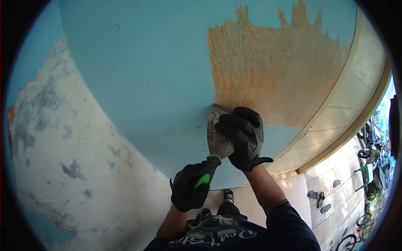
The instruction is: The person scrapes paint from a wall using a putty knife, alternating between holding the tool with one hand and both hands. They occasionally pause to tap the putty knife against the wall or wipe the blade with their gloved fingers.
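Observation:
A scraper (219, 138) with a wide, stained metal blade and a black and green handle stands against the blue painted wall (142, 83). Its blade edge touches the paint at the lower left corner of a brownish, bared patch (284, 71). My left hand (190, 188), in a black glove, is closed around the handle. Also gloved in black, my right hand (245, 138) presses its bent fingers over the blade's right side. The thumb of that hand is hidden.
To the left, a whitish, blotchy wall (79, 159) meets the blue one. A cream tiled band (335, 121) borders it on the right. Beyond lie sandals (316, 196) on paving, a green chair (367, 176), a bicycle (346, 242) and motorbikes (380, 180).

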A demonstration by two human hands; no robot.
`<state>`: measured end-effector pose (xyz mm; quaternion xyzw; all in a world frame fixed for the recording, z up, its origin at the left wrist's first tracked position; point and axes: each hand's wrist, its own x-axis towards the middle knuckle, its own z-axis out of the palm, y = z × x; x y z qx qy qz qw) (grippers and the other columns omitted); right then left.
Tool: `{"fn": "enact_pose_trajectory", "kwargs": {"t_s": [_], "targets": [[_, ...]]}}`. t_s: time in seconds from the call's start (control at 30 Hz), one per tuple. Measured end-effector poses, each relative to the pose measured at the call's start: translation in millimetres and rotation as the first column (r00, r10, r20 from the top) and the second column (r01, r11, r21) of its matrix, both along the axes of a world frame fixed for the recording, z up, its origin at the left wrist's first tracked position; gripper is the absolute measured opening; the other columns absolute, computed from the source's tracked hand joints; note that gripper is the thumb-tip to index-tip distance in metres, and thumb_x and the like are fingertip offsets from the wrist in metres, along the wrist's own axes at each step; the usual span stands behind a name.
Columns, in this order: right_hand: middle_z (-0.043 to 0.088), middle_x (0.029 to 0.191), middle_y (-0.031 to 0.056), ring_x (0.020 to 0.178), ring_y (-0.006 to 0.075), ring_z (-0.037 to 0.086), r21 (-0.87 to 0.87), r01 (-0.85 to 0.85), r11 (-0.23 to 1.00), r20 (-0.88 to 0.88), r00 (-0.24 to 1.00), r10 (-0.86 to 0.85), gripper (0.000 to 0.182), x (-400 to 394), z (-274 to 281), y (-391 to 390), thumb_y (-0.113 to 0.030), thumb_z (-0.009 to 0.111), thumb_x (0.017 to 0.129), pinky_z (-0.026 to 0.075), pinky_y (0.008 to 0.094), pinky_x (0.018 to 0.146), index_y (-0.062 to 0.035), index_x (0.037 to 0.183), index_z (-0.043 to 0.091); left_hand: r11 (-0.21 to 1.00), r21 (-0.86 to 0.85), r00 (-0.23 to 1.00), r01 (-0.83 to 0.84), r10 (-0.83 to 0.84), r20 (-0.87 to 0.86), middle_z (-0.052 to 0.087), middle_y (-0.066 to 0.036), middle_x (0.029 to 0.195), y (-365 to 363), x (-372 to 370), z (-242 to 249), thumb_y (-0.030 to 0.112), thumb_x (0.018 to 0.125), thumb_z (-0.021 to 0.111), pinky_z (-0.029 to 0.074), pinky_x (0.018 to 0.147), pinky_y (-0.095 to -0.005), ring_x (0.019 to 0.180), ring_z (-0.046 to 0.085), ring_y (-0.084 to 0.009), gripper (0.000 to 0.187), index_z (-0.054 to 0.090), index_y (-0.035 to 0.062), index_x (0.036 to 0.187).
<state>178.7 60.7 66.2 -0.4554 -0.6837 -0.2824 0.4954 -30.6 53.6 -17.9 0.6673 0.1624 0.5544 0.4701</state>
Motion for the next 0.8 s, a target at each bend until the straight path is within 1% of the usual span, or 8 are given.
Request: {"fn": "enact_pose_trajectory", "kwargs": {"t_s": [0.07,0.13,0.2,0.3,0.33,0.5,0.6,0.8], "targets": [[0.069,0.114,-0.001,0.112,0.032,0.057,0.042,0.002,0.999,0.04,0.999,-0.003,0.033,4,3,5,-0.014,0.075,0.067,0.047,0.0447,0.093,-0.0192,0.099,0.077,0.852,0.483,0.952,-0.202,0.286,-0.107,0.069,-0.018,0.105,14,8,4,0.005,0.084,0.07,0.054,0.08,-0.0354,0.092,0.07,-0.0265,0.033,0.064,-0.0021,0.116],[0.071,0.111,0.0016,0.111,0.0327,0.059,0.146,0.039,0.988,0.057,0.997,-0.048,0.03,8,32,22,-0.014,0.073,0.068,0.047,0.045,0.094,-0.0156,0.097,0.076,0.967,0.21,0.984,-0.142,0.16,-0.074,0.069,-0.018,0.106,49,17,5,0.004,0.086,0.068,0.054,0.081,-0.035,0.093,0.069,-0.0251,0.032,0.064,-0.0021,0.118],[0.072,0.105,0.0065,0.108,0.0335,0.061,0.326,0.069,0.943,0.014,0.997,-0.078,0.026,2,74,29,-0.014,0.073,0.07,0.047,0.0456,0.098,-0.0101,0.095,0.076,0.992,0.117,0.979,-0.056,0.032,0.201,0.069,-0.017,0.107,61,24,46,0.005,0.087,0.068,0.054,0.083,-0.0369,0.093,0.069,-0.028,0.033,0.064,-0.0016,0.12],[0.071,0.108,0.0044,0.109,0.0339,0.059,0.392,0.006,0.92,0.017,1.0,-0.013,0.03,13,99,13,-0.014,0.073,0.067,0.048,0.0451,0.093,-0.0139,0.097,0.077,0.918,0.369,0.989,-0.143,0.142,0.032,0.066,-0.018,0.118,20,24,98,0.01,0.085,0.075,0.055,0.084,-0.0371,0.096,0.069,-0.0301,0.041,0.062,-0.0002,0.122],[0.071,0.107,0.0044,0.109,0.0341,0.059,0.32,0.015,0.947,0.05,0.998,-0.032,0.03,20,88,1,-0.013,0.074,0.066,0.048,0.0449,0.094,-0.0134,0.096,0.077,0.862,0.487,0.972,-0.138,0.212,-0.099,0.065,-0.019,0.122,5,22,96,0.012,0.083,0.078,0.055,0.085,-0.0362,0.098,0.069,-0.0302,0.046,0.061,0.0004,0.125],[0.071,0.108,0.0021,0.111,0.0341,0.059,0.101,0.001,0.995,0.026,1.0,-0.004,0.032,11,28,-20,-0.013,0.077,0.063,0.05,0.0451,0.094,-0.0158,0.094,0.077,0.976,0.219,0.965,-0.005,0.062,-0.256,0.054,-0.019,0.128,-35,10,41,0.004,0.075,0.08,0.051,0.096,-0.0375,0.119,0.059,-0.0279,0.07,0.047,-0.002,0.136],[0.072,0.109,0.0001,0.113,0.0336,0.058,0.017,-0.034,0.999,-0.004,0.999,0.034,0.034,8,14,-13,-0.015,0.079,0.06,0.05,0.0451,0.094,-0.0185,0.094,0.077,0.997,0.053,0.974,-0.053,0.063,-0.217,0.053,-0.019,0.127,-43,13,14,0.005,0.074,0.082,0.052,0.093,-0.0373,0.116,0.061,-0.0289,0.069,0.049,-0.0014,0.134],[0.072,0.106,0.0055,0.109,0.0359,0.059,0.009,-0.045,0.999,0.038,0.998,0.045,0.029,9,10,-1,-0.018,0.075,0.063,0.05,0.0461,0.092,-0.0129,0.092,0.075,0.966,0.206,0.934,-0.157,0.213,-0.288,0.058,-0.017,0.119,-34,11,31,0.004,0.073,0.081,0.055,0.088,-0.0371,0.105,0.066,-0.0287,0.065,0.053,-0.0015,0.131]]}}
